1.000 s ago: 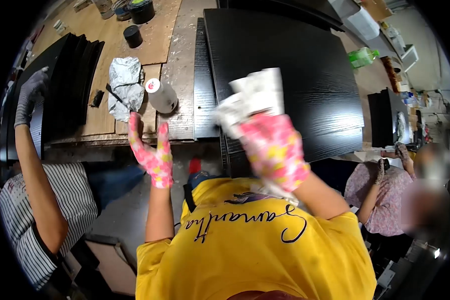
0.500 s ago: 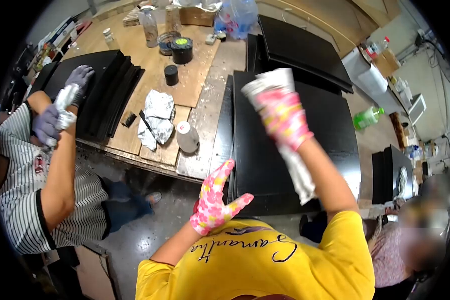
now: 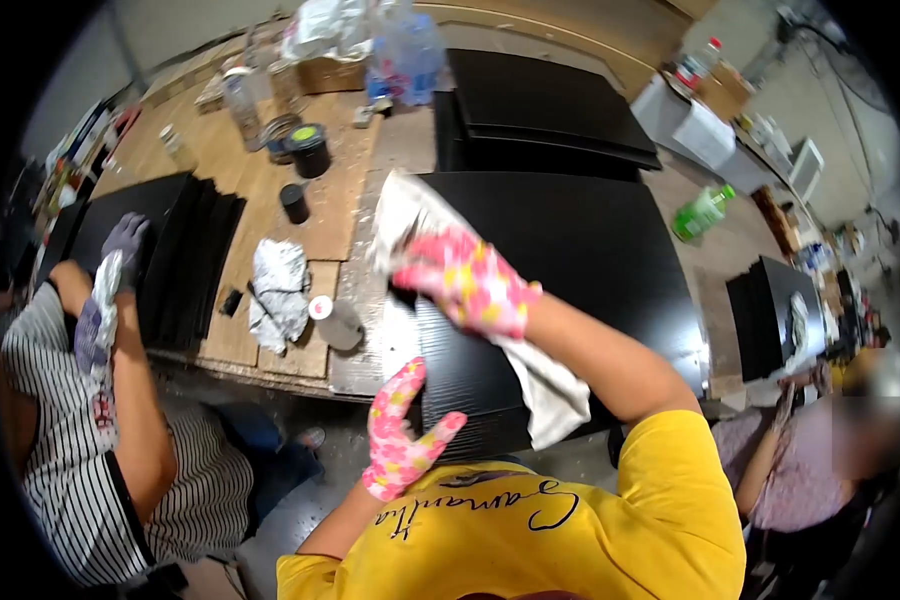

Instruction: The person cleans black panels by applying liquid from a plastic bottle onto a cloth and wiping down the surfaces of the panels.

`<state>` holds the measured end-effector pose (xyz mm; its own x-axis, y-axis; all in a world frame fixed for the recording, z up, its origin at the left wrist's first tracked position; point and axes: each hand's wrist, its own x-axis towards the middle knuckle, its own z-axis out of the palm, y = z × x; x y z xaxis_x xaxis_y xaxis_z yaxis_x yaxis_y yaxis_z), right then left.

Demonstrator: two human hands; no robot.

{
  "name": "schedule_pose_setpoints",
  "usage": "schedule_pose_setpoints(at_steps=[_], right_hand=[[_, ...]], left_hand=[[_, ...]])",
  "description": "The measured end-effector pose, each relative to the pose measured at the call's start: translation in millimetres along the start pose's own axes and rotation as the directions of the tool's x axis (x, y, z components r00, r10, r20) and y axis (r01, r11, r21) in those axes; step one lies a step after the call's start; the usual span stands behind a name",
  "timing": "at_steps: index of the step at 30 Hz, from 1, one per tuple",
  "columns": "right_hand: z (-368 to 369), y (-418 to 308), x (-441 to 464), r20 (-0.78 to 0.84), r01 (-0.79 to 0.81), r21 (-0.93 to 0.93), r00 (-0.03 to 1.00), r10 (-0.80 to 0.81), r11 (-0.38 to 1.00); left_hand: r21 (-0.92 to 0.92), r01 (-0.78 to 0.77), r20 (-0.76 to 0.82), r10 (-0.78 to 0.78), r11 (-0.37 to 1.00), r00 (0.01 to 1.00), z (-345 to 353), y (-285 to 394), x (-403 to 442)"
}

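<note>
A wide black panel [image 3: 590, 250] lies flat in front of me, its surface shiny towards the right. My right hand [image 3: 470, 283], in a pink floral glove, is closed on a white cloth [image 3: 545, 390]. It presses the cloth near the panel's left edge; one end bunches beyond the fingers and the other trails under my wrist towards the front. Beside the panel's front left corner is my left hand [image 3: 405, 435], in a matching glove, with thumb and fingers spread and nothing in it. Whether it touches the panel's edge I cannot tell.
More black panels [image 3: 550, 100] lie behind. On the left are a bottle [image 3: 340, 325], a crumpled cloth [image 3: 280, 290] and a dark jar [image 3: 308, 155]. A green bottle [image 3: 703, 212] lies right. A co-worker in stripes [image 3: 80, 430] stands left beside stacked panels; another person is at right.
My right hand has swept the cloth left and towards me, from the panel's far middle to its left edge. My left hand stays spread near the front corner. The view has shifted.
</note>
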<state>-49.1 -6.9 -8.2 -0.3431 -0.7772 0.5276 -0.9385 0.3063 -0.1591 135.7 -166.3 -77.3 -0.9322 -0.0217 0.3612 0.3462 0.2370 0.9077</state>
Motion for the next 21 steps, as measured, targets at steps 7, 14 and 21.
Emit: schedule_pose_setpoints(at_steps=[7, 14, 21], right_hand=[[-150.7, 33.4, -260.3, -0.275, -0.671, -0.644, 0.651, 0.707, 0.367], [-182.6, 7.0, -340.0, -0.207, -0.908, 0.361, 0.144, 0.968, 0.212], [-195.5, -29.8, -299.1, -0.176, -0.952, 0.292, 0.043, 0.983, 0.094]], left_hand=[[0.419, -0.242, 0.201, 0.171, 0.875, 0.965, -7.4, 13.3, 3.5], [0.735, -0.391, 0.384, 0.135, 0.554, 0.913, -4.7, 60.8, 24.9], [0.608, -0.291, 0.316, 0.111, 0.738, 0.942, 4.2, 46.2, 18.6]])
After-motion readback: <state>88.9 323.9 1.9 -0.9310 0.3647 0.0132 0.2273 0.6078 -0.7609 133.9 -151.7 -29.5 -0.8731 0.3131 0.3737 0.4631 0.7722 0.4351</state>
